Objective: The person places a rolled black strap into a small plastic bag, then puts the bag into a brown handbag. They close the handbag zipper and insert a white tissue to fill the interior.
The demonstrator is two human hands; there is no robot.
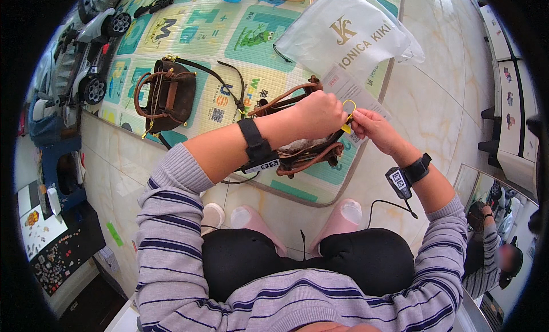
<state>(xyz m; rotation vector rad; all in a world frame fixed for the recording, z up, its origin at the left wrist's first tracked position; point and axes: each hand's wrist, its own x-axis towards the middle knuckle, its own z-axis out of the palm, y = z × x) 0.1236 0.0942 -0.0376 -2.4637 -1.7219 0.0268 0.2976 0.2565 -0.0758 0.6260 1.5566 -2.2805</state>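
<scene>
A brown leather handbag (315, 148) with tan handles lies open on the play mat, pale stuffing showing inside. Above its right end, my right hand (372, 127) pinches a yellow loop tag (349, 107) between thumb and fingers. My left hand (322, 113) reaches across the bag, closed beside the tag; whether it grips the tag or a bag part is hidden. A smaller dark brown handbag (182, 96) with tan handles and a dark strap (214, 72) is at the left. A printed paper sheet (343, 85) lies beyond my hands, partly under a white dust bag (343, 32).
The patterned foam mat (206, 27) covers the marble-look tile floor (433, 96). Toy vehicles (98, 53) stand at the left, and a dark rifle-like toy (161, 2) lies at the top. White drawers (512, 100) and a mirror (493, 229) are at the right.
</scene>
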